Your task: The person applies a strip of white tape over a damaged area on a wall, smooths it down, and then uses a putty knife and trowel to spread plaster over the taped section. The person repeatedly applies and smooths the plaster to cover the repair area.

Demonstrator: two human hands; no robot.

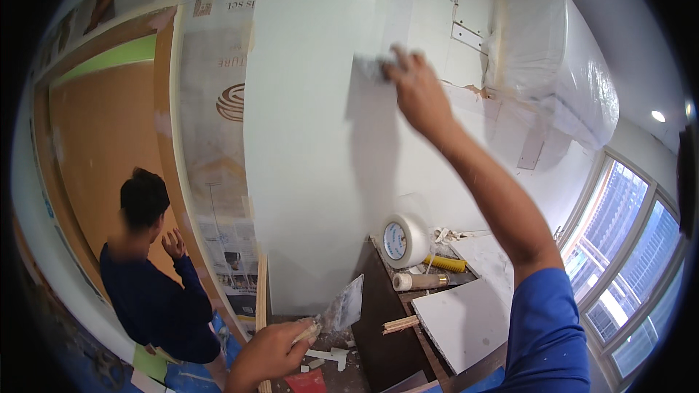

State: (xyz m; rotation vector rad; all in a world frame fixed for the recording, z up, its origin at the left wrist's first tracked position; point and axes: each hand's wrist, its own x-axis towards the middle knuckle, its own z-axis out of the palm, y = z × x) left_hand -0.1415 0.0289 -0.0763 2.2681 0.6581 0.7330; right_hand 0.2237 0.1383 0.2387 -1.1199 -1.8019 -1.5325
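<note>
My right hand point(422, 94) is raised at the end of an outstretched arm, fingers wrapped round a putty knife point(370, 68). Its blade, a little blurred, lies at the white wall point(306, 145), where a shadow falls below it. Low in front of me, my left hand point(269, 353) grips the handle of a second putty knife point(344, 306). That wide blade points up and to the right, smeared with whitish compound, and stands apart from the wall.
A tape roll point(404, 240), a wooden-handled tool point(420, 282) and a white board point(462, 324) lie on a dark cabinet. A plastic-wrapped unit point(550, 65) hangs upper right. Windows point(619, 247) are at right. Another person point(156, 298) stands left, by an orange door point(105, 153).
</note>
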